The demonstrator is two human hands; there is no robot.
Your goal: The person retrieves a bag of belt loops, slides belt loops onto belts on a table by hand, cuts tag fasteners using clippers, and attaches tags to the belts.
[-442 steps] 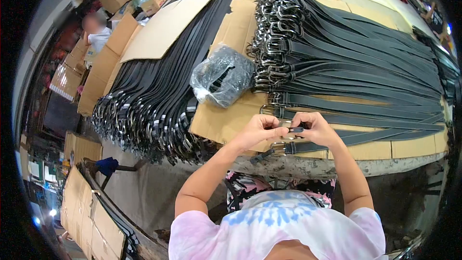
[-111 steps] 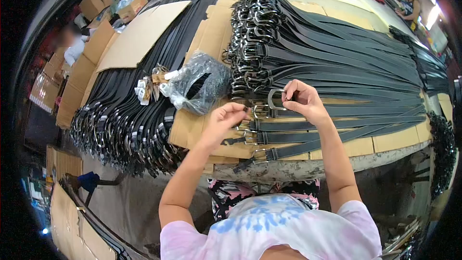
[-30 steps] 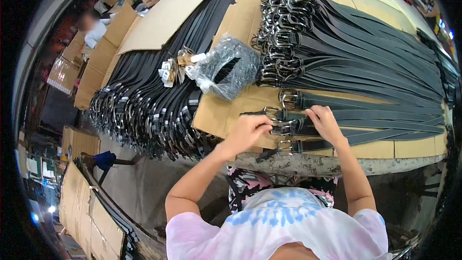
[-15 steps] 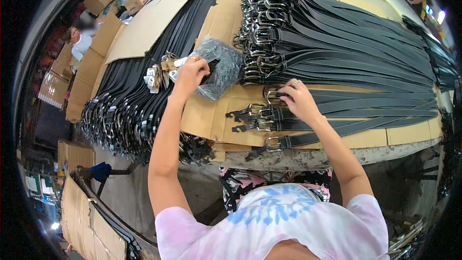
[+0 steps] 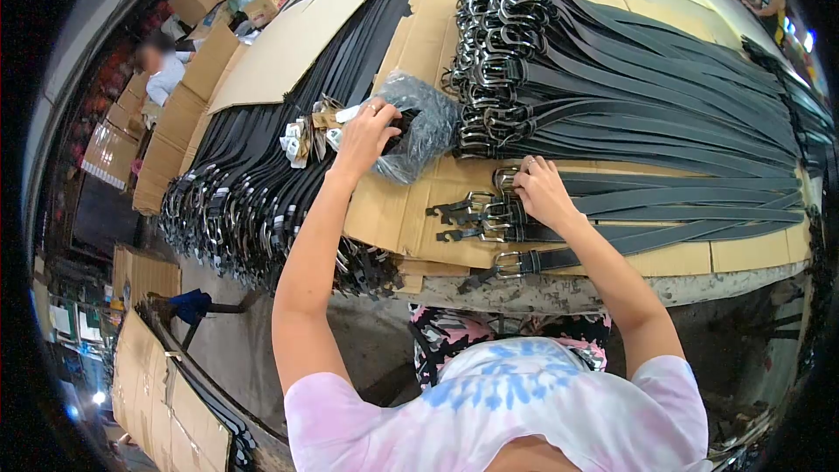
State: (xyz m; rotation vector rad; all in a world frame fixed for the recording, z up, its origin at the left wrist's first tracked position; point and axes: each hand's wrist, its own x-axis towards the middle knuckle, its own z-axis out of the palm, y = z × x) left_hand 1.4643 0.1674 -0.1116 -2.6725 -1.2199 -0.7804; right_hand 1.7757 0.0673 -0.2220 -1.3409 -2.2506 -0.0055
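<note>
My left hand (image 5: 367, 135) is at the mouth of a clear plastic bag (image 5: 428, 135), fingers curled together by something dark; whether it grips a piece is hidden. With fingers closed, my right hand (image 5: 544, 192) holds a black belt (image 5: 603, 182) just behind its metal buckle (image 5: 505, 177). Just nearer to me lie several more black belts (image 5: 603, 233), their buckles pointing left, some with dark hook-ended hanger pieces (image 5: 450, 234) at the tips. White and brown tags (image 5: 299, 144) sit in a bundle left of the bag.
A thick pile of black belts (image 5: 655, 79) lies beyond my right hand. More black straps (image 5: 232, 223) are stacked on the left, partly under a cardboard sheet (image 5: 297, 44). Another person (image 5: 162, 74) is behind cardboard at far left; one more (image 5: 769, 0) stands far right.
The whole view has shifted slightly, moving the scene to the right. My right hand's fingers have turned and drawn closer over the belt by the buckle. My left hand stays at the bag.
</note>
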